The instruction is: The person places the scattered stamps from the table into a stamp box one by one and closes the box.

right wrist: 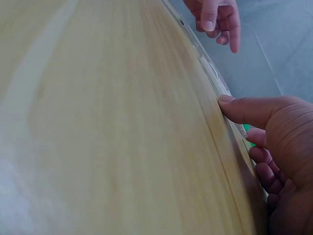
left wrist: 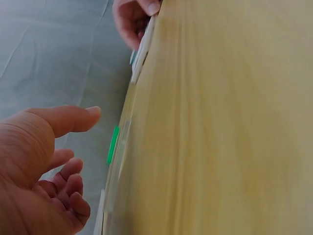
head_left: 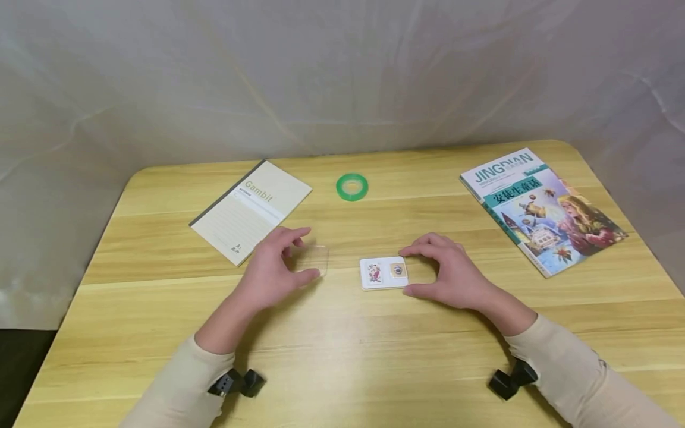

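With the right hand [head_left: 452, 273] pinching the white card case [head_left: 383, 273] at mid-desk [head_left: 342, 356] and the left hand [head_left: 275, 270] curled around the clear lid [head_left: 313, 261] just beside it, steadying the case flat probably works best.

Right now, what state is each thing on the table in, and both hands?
Left hand: fingers around a clear cover lying flat.
Right hand: pinches the white case, flat, picture side up.
Notebook: closed, flat.
Book: closed, cover up.
Tape: flat, untouched.
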`<state>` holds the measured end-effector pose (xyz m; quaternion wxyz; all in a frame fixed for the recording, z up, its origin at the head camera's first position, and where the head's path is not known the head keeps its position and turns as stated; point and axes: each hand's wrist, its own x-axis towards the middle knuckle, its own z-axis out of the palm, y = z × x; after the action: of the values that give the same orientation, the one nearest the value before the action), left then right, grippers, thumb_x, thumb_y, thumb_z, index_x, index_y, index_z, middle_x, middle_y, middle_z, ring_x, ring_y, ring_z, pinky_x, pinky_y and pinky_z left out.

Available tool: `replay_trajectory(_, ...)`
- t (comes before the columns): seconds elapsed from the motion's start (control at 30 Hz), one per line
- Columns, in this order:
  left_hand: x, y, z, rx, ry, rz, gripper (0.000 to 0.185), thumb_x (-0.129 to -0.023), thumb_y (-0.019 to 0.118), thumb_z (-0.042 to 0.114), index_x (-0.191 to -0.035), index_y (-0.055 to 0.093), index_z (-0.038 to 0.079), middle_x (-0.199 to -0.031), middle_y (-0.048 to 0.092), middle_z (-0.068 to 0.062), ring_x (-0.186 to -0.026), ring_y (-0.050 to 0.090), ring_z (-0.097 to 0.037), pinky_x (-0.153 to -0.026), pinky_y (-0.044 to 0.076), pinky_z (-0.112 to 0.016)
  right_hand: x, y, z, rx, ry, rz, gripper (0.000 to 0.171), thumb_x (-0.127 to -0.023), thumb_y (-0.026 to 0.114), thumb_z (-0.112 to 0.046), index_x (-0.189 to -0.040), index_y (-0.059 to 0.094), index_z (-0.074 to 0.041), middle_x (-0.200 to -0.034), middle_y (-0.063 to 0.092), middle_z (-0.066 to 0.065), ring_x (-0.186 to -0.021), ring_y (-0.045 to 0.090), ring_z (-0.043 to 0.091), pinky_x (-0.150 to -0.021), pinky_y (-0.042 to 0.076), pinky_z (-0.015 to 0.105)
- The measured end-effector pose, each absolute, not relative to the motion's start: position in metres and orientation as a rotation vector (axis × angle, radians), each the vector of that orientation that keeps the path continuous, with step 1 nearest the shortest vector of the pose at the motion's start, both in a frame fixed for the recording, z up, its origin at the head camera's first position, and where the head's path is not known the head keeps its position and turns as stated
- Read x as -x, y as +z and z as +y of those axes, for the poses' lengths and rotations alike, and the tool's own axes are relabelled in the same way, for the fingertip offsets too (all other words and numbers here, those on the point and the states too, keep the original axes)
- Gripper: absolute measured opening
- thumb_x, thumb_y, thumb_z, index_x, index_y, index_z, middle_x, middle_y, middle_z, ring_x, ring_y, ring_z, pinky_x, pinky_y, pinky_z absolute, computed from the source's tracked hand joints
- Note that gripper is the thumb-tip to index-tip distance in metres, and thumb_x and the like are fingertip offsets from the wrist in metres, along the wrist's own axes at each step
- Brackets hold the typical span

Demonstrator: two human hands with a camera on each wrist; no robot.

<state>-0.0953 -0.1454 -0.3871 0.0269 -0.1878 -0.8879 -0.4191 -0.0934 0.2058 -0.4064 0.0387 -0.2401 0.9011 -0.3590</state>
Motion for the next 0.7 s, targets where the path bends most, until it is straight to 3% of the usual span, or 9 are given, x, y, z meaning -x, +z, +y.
replay_trajectory(0.3,0.1,-0.389,-0.165,0.537,-1.23,-2.882,0.083,-0.065,0.095,0.014,-0.137,0.057,0.0,-0.116,0.05,-0.014,-0.093,0.048,-0.027,-0.079,0.044,-0.04,0.094,-0.405,0.205,0.726,-1.1,2.761,0.059,-0.07,0.093,-0.034,-0.122,0.07,-0.02,-0.112,0.057,-0.005,-0.107,0.051,0.019,-0.094,0.03,0.048)
replay_trajectory(0.7,0.103,-0.394,-0.168,0.556,-1.222,-2.957,0.074,-0.067,0.094,0.013,-0.131,0.061,-0.001,-0.12,0.05,-0.013,-0.099,0.049,-0.028,-0.085,0.043,-0.042,0.094,-0.406,0.206,0.718,-1.091,2.757,0.059,-0.07,0.093,-0.035,-0.122,0.07,-0.021,-0.112,0.057,-0.005,-0.108,0.051,0.02,-0.095,0.03,0.049)
